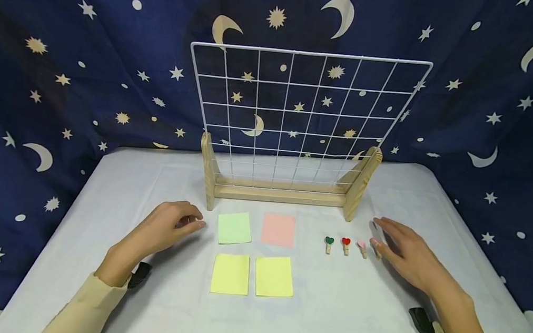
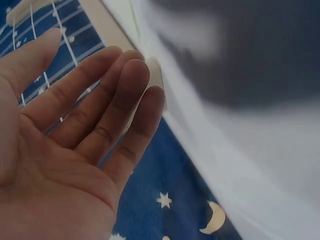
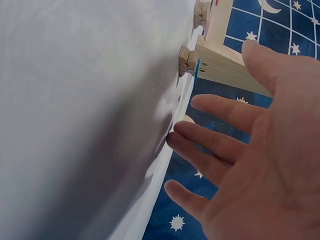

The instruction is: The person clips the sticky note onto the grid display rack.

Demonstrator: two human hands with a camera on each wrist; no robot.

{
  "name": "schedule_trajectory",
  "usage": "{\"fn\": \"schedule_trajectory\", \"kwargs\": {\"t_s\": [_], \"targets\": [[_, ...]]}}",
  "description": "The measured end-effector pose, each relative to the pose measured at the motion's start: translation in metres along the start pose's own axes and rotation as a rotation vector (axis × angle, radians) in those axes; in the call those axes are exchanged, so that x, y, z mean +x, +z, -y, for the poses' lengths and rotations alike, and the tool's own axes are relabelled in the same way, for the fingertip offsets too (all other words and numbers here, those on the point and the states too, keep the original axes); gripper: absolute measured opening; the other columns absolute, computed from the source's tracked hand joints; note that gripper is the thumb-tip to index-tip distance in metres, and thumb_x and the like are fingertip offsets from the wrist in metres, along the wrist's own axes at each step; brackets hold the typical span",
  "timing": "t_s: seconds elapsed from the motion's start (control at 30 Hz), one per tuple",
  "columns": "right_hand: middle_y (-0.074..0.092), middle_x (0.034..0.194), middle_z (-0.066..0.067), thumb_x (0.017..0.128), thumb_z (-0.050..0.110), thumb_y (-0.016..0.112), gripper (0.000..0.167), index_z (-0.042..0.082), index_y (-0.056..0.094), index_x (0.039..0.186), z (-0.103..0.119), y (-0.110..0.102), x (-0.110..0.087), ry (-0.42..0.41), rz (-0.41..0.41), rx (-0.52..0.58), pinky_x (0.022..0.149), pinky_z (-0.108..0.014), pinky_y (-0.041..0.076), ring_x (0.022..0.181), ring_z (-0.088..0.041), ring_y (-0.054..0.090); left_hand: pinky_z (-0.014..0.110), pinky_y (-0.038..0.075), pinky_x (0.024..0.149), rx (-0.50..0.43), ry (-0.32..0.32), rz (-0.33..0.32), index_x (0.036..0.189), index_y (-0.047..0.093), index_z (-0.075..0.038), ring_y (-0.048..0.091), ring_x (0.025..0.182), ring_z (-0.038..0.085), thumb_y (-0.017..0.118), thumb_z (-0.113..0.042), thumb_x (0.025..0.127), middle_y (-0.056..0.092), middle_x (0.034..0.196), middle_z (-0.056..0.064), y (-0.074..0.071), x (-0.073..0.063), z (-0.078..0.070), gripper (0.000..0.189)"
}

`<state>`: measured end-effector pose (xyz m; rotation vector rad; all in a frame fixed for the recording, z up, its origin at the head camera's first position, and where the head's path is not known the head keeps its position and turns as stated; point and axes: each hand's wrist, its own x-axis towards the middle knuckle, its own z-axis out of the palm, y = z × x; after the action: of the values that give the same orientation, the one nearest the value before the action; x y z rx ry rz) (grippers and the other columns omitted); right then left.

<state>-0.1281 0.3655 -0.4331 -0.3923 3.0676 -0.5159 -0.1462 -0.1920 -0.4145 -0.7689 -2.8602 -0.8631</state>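
Note:
My left hand is just left of a green sticky note, its fingers relaxed and bent. In the left wrist view its palm is bare. A pink sticky note lies beside the green one, and two yellow sticky notes, left and right, lie below them. My right hand, fingers loosely spread and holding nothing, hovers by a row of small wooden clothespins. These carry a green heart, a red heart and a pink heart; one more clothespin, blue-edged, is partly covered by the right hand in the head view.
A white wire grid stands upright in a wooden base toward the back of the white-covered table. Behind it hangs a dark blue cloth with moons and stars. Black straps show at both wrists.

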Motion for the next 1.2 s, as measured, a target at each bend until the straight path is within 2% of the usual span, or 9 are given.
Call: {"fn": "schedule_trajectory", "kwargs": {"t_s": [0.1, 0.23, 0.43, 0.57, 0.73, 0.83, 1.07, 1.2], "targets": [[0.046, 0.155, -0.031, 0.106, 0.046, 0.059, 0.065, 0.001, 0.05, 0.153, 0.002, -0.001, -0.002, 0.018, 0.024, -0.009, 0.111, -0.073, 0.034, 0.142, -0.055, 0.041, 0.025, 0.048, 0.068, -0.006, 0.04, 0.029, 0.096, 0.078, -0.014, 0.054, 0.071, 0.004, 0.077, -0.022, 0.097, 0.061, 0.079, -0.012, 0.012, -0.003, -0.005, 0.008], [0.05, 0.151, -0.03, 0.106, 0.038, 0.062, 0.057, 0.0, 0.055, 0.149, 0.002, 0.001, -0.009, 0.008, 0.025, -0.006, 0.109, -0.073, 0.035, 0.14, -0.054, 0.044, 0.024, 0.047, 0.067, -0.015, 0.07, 0.077, 0.094, 0.076, -0.015, 0.053, 0.07, 0.004, 0.078, -0.023, 0.096, 0.059, 0.079, -0.013, 0.024, -0.007, -0.012, 0.009], [0.058, 0.142, -0.026, 0.1, 0.024, 0.071, 0.045, 0.002, 0.064, 0.138, 0.003, 0.004, -0.015, -0.08, -0.051, -0.015, 0.104, -0.068, 0.042, 0.132, -0.05, 0.052, 0.024, 0.047, 0.069, -0.006, 0.074, 0.146, 0.097, 0.076, -0.015, 0.054, 0.074, 0.006, 0.081, -0.028, 0.094, 0.061, 0.084, -0.01, 0.033, -0.01, -0.02, 0.014], [0.063, 0.138, -0.023, 0.096, 0.027, 0.077, 0.043, 0.003, 0.07, 0.131, 0.006, 0.006, -0.015, -0.109, -0.106, -0.02, 0.102, -0.066, 0.045, 0.129, -0.047, 0.056, 0.026, 0.047, 0.07, 0.043, 0.078, 0.138, 0.099, 0.076, -0.014, 0.052, 0.073, 0.006, 0.084, -0.029, 0.09, 0.062, 0.088, -0.006, 0.035, -0.012, -0.026, 0.019], [0.063, 0.138, -0.022, 0.095, 0.042, 0.077, 0.052, 0.004, 0.071, 0.13, 0.009, 0.007, -0.011, -0.074, -0.087, -0.015, 0.104, -0.067, 0.044, 0.13, -0.046, 0.055, 0.028, 0.049, 0.068, 0.117, 0.096, 0.113, 0.092, 0.073, -0.015, 0.051, 0.069, 0.003, 0.087, -0.033, 0.086, 0.061, 0.086, -0.007, 0.038, -0.015, -0.032, 0.023], [0.063, 0.139, -0.023, 0.094, 0.044, 0.078, 0.055, 0.004, 0.071, 0.131, 0.009, 0.007, -0.01, -0.06, -0.087, -0.016, 0.104, -0.067, 0.044, 0.131, -0.047, 0.055, 0.027, 0.047, 0.066, 0.12, 0.107, 0.112, 0.089, 0.07, -0.016, 0.049, 0.067, 0.002, 0.089, -0.033, 0.084, 0.059, 0.084, -0.007, 0.041, -0.015, -0.035, 0.026], [0.065, 0.136, -0.022, 0.094, 0.041, 0.079, 0.051, 0.004, 0.073, 0.127, 0.008, 0.007, -0.007, -0.1, -0.115, -0.027, 0.102, -0.066, 0.046, 0.127, -0.046, 0.057, 0.023, 0.04, 0.061, 0.12, 0.131, 0.126, 0.088, 0.068, -0.017, 0.041, 0.064, 0.001, 0.094, -0.029, 0.078, 0.058, 0.083, -0.009, 0.046, -0.016, -0.042, 0.031], [0.064, 0.137, -0.023, 0.095, 0.041, 0.078, 0.053, 0.002, 0.071, 0.13, 0.008, 0.003, -0.003, -0.092, -0.117, -0.031, 0.103, -0.067, 0.046, 0.129, -0.047, 0.057, 0.022, 0.042, 0.062, 0.121, 0.151, 0.122, 0.089, 0.068, -0.016, 0.043, 0.065, 0.001, 0.095, -0.024, 0.076, 0.058, 0.083, -0.008, 0.048, -0.012, -0.044, 0.031]]}}
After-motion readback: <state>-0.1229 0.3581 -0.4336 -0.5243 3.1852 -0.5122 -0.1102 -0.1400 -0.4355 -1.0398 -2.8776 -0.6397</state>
